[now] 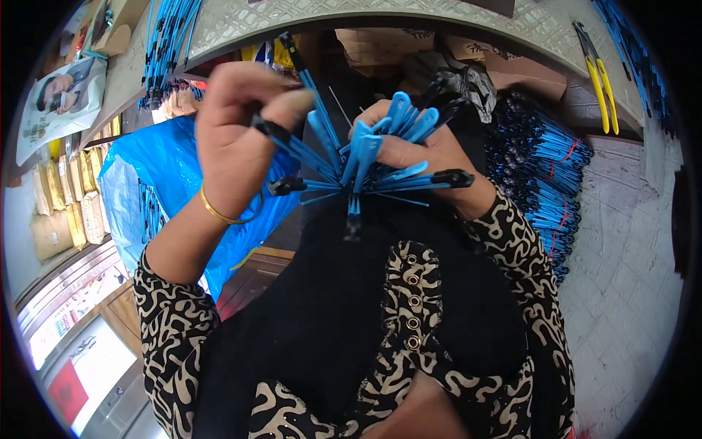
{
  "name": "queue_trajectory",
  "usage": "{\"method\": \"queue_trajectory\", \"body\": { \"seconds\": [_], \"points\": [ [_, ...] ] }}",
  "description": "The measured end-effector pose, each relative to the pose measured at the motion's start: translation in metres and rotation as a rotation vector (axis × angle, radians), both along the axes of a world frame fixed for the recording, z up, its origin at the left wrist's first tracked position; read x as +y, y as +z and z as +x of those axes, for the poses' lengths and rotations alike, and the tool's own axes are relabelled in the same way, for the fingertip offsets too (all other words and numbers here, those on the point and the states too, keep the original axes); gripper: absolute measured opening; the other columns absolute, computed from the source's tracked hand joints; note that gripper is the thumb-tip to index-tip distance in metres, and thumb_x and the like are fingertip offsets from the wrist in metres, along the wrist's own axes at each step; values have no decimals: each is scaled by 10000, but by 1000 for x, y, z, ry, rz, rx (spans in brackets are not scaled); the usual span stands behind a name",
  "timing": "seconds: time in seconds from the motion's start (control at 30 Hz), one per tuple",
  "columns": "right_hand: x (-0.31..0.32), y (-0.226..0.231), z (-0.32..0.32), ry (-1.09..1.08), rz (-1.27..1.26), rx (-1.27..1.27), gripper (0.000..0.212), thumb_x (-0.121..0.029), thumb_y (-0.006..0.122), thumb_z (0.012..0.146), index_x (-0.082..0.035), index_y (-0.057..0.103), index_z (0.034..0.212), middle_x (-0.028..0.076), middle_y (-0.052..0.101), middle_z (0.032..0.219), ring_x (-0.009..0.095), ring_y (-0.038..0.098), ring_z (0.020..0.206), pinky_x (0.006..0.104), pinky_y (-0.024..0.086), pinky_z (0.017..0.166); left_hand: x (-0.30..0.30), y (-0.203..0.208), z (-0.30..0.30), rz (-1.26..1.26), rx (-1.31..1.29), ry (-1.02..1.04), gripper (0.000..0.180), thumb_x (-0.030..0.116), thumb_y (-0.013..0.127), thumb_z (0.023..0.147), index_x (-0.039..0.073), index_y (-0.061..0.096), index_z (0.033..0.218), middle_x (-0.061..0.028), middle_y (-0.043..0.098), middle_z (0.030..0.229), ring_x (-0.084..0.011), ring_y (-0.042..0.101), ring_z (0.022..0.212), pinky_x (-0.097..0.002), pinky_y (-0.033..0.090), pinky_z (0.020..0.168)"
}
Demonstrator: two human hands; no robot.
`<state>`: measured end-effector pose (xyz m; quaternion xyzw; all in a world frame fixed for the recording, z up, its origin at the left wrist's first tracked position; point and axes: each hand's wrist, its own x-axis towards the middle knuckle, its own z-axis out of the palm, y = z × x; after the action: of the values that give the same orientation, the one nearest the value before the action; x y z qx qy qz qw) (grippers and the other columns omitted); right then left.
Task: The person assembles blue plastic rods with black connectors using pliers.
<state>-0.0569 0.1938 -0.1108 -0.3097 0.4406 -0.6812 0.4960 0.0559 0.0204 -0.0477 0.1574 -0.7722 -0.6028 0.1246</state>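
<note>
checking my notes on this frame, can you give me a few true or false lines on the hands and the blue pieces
1. The right hand holds a fanned bunch of blue pieces. True.
2. The left hand is empty. False: it grips blue pieces by a black end.
3. A gold bangle is on the left wrist. True.
4. Yellow pliers lie in the lap. False: they lie on the table, upper right.
5. A blue bag is at the person's left. True.
</note>
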Motion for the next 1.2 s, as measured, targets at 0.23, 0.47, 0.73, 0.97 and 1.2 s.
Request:
{"method": "queue_trajectory", "body": {
  "seconds": [0.23,0.47,0.73,0.97,1.2],
  "points": [
    [-2,-10,-3,106,-139,181,260,-231,642,804,-48,606,985,-10,596,795,64,551,718,216,450,660,-5,-45,17,279,-236,-151,273,78,686,751,7,599,1000,-34,619,817,-98,560,784,-233,457,735],
    [9,1,1,148,-219,135,258,-162,612,813,9,516,981,69,576,843,147,597,828,315,490,827,-13,-52,15,276,-397,-652,231,172,696,772,4,623,913,-35,625,788,-97,572,743,-241,461,681],
    [19,6,9,131,-79,82,347,-242,667,779,-25,446,937,99,593,858,181,601,792,366,475,842,-7,-50,20,170,-321,-685,215,192,679,791,8,614,880,-38,621,753,-99,586,754,-250,472,661],
    [18,9,6,263,-210,229,366,-264,675,766,-1,495,946,113,606,794,192,589,746,341,405,761,-15,-65,30,479,-211,-590,189,166,660,811,24,601,921,-51,629,837,-129,599,832,-261,473,735],
    [15,13,13,224,-150,64,341,-294,651,783,24,589,888,119,611,822,198,579,775,345,416,759,-9,-57,32,725,-198,-502,198,143,634,832,36,578,990,-53,625,904,-134,583,905,-260,458,793]
  ]
}}
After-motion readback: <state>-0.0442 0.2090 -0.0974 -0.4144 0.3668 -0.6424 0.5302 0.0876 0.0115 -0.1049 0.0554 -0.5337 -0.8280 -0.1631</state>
